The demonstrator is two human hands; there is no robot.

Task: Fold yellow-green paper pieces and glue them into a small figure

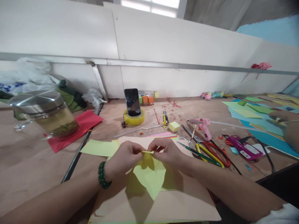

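Observation:
Between both hands is a piece of yellow-green paper (150, 179), its pointed lower end hanging toward me and its top edge folded into a narrow strip. My left hand (127, 157), with a green bead bracelet (102, 175) at the wrist, pinches the left end of that fold. Pinching the right end is my right hand (167, 152). Under them lies a stack of pale pinkish paper (179, 207). A yellow-green paper strip (99, 147) sticks out at the stack's upper left. Scissors with red handles (218, 154) and a green pen (198, 153) lie right of my right hand.
A glass mug of tea (56, 115) stands at left on red paper (91, 121). A phone (132, 102) leans upright in a yellow tape roll (137, 119). At right are a pink glue gun (203, 126), a purple power strip (244, 147) and another person's hand (283, 124).

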